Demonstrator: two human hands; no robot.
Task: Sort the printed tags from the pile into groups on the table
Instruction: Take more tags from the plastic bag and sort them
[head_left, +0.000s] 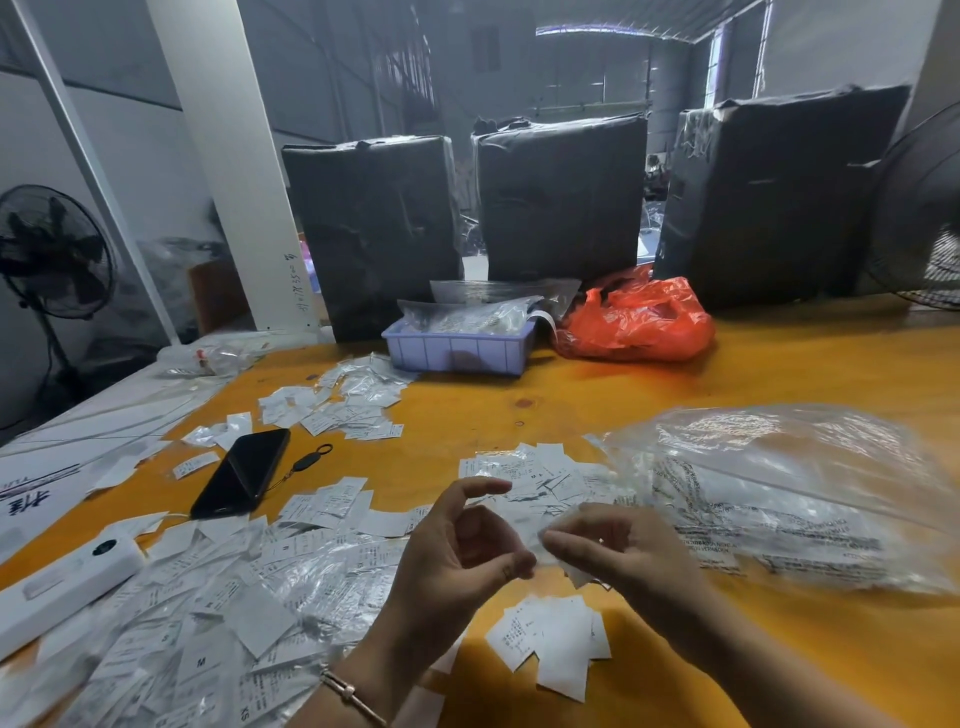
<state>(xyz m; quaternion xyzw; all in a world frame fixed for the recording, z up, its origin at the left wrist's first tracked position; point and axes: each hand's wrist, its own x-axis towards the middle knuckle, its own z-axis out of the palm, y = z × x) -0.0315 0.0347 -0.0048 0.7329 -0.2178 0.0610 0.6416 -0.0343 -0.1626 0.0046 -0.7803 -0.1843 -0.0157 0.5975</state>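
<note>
Both hands hover just above the yellow bench (675, 374), between the big loose pile of printed tags (218, 597) at the left and a small sorted group (550, 636) lying just below them. The right hand (618, 556) has its fingers curled round what looks like 1 or more tags, though motion blur hides how many. The left hand (457, 551) curls thumb and forefinger toward each other with nothing clearly between them, so I cannot tell if it holds anything. The main risk is a misread: thin tags cling together, so 2 could land in 1 group unseen. The crinkled clear plastic bag (779, 488) lies touching another group (540, 475) and could drag it out of place if a sleeve or wrist catches it. The phone (241, 473) also lies among stray tags, crowding the left groups.
</note>
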